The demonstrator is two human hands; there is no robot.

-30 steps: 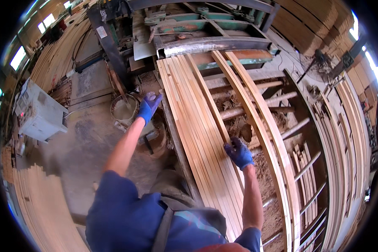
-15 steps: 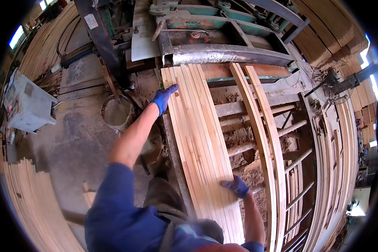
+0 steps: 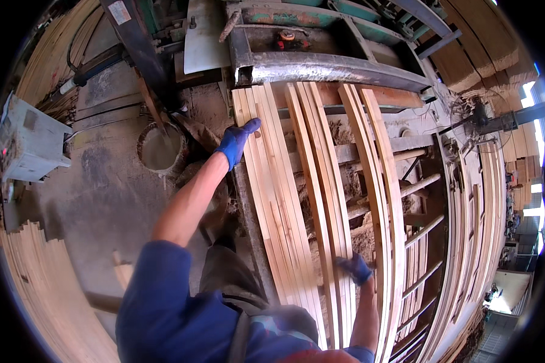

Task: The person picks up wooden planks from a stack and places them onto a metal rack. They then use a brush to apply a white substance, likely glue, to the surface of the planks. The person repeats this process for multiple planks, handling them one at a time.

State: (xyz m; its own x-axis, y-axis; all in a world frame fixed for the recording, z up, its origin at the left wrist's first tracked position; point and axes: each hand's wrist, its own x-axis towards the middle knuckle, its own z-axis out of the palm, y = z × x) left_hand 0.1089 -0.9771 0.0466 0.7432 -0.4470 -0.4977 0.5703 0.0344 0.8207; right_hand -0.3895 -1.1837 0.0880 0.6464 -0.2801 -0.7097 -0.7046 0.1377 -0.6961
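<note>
- Head view: noted wooden strips lying across a barred frame.
- Saw left grip on leftmost ones, near far ends; could not tell if grasping.
- Saw right grip, blurred, at middle strips; likewise could not tell.
- Judged light singly, springy lengthwise; best held by side edges.

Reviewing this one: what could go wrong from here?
Pinch: the right hand is at the middle strips, with the right strips close by; fingers might get caught if these come together.

Splinters or a torn glove: the left hand rests on the left strips, near a dark notch.

Trip: the bucket stands on the floor to the person's left, and could catch a foot.
</note>
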